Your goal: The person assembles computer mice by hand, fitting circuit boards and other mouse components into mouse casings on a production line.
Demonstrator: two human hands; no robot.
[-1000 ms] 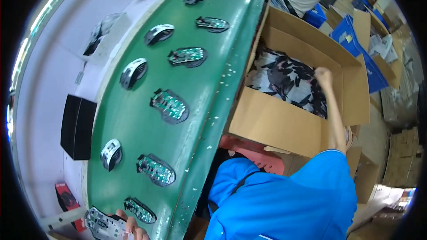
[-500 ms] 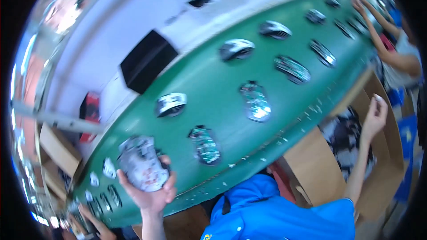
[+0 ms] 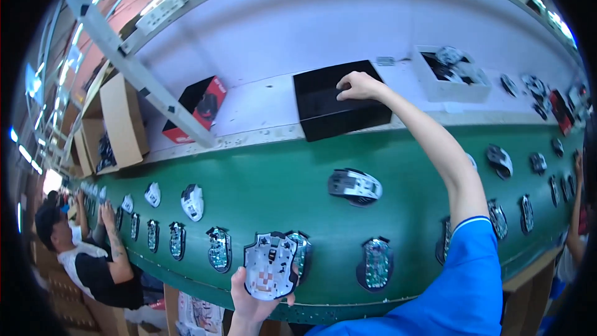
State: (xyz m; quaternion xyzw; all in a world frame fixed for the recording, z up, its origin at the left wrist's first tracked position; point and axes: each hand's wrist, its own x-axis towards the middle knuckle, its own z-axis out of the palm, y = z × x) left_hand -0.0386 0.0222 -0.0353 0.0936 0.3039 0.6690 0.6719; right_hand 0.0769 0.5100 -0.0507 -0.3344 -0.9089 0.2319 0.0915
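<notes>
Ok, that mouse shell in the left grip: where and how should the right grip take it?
Probably pinch the mouse shell by its upper right rim, the right grip coming from the right: the left grip holds its lower part, thumb at the left edge, leaving the upper end uncovered.

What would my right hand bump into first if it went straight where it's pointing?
Probably the black box. In the picture, your right hand is over it, pointing left and a little down. I can't tell how high your hand is, so it might pass above instead.
</notes>
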